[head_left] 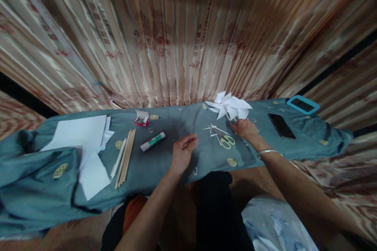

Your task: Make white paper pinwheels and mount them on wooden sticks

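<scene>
A white paper pinwheel (229, 106) lies at the far edge of a teal cloth (165, 164). My right hand (245, 128) rests just below it, fingers curled round what seems to be the pinwheel's stick. Scissors with yellow-green handles (226, 140) and white paper scraps (212, 129) lie between my hands. My left hand (183, 151) hovers over the middle of the cloth, fingers loosely bent, and I cannot make out anything in it. A glue stick (152, 141) lies to its left.
White paper sheets (82, 141), a white pen (118, 157) and several wooden sticks (126, 157) lie at the left. A small red box (141, 118) sits at the back. A black phone (282, 126) and a blue-framed device (302, 104) lie at the right. A striped curtain hangs behind.
</scene>
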Demonstrator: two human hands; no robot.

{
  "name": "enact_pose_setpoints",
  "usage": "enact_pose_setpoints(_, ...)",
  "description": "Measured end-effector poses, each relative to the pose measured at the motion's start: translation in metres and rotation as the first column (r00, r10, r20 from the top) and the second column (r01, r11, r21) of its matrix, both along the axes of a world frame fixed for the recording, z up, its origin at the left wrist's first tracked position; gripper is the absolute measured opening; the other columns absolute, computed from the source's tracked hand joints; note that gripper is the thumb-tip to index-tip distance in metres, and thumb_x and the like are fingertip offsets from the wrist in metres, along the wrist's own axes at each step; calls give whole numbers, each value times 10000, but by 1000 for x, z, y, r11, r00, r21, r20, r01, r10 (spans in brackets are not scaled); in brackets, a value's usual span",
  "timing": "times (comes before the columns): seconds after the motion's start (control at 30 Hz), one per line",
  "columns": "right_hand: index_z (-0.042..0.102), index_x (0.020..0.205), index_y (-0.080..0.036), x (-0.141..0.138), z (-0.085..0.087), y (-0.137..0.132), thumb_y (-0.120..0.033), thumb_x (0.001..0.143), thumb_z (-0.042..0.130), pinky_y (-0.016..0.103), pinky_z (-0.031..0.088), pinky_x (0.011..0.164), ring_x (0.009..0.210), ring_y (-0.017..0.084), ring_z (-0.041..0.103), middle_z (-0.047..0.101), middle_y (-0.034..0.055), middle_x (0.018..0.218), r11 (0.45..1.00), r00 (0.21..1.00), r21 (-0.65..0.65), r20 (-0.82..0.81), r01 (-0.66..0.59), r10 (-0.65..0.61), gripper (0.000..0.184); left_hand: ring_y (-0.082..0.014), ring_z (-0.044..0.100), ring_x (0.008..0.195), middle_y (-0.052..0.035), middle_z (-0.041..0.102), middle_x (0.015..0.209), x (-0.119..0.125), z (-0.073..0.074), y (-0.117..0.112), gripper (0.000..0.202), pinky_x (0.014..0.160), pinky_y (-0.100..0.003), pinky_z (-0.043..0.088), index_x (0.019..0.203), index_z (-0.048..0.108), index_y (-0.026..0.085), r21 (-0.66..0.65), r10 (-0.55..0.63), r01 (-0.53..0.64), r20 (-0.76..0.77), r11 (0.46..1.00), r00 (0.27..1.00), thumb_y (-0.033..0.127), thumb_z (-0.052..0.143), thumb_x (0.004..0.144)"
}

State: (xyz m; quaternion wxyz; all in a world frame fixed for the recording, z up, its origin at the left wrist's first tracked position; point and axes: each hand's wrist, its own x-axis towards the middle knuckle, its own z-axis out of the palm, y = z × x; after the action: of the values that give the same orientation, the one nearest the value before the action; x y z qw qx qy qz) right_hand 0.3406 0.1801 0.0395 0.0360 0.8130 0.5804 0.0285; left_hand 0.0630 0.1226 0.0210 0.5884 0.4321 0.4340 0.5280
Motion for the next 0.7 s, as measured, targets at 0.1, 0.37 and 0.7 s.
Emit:
enact_pose_setpoints(0.1,703,961,-37,-16,11,-20,-344,919,500,426,491,744,928,377,680,698,288,942,999,1000,26,-9,-26,26,371,-166,629,659,-31,728,719,-8,-7,-2,262,676,-298,507,849,769,185,6,-1,1,-34,1000,999,327,729,632)
enact_pose_setpoints(0.37,738,903,-244,-128,13,-89,-342,847,548,306,531,748,846,231,707,767,42,916,871,631,408,-607,-273,482,221,-197,617,663,-45,720,695,-33,-12,-27,135,669,-305,487,692,767,217,67,-50,62,-162,996,985,305,665,703)
enact_pose_setpoints(0.7,704,977,-425,-238,85,-164,-385,866,575,289,542,536,644,187,684,714,-25,711,632,-140,511,-829,-583,541,175,-216,609,709,-65,687,748,-71,-14,-47,177,662,-318,463,790,774,208,138,-96,152,-346,979,933,306,631,759)
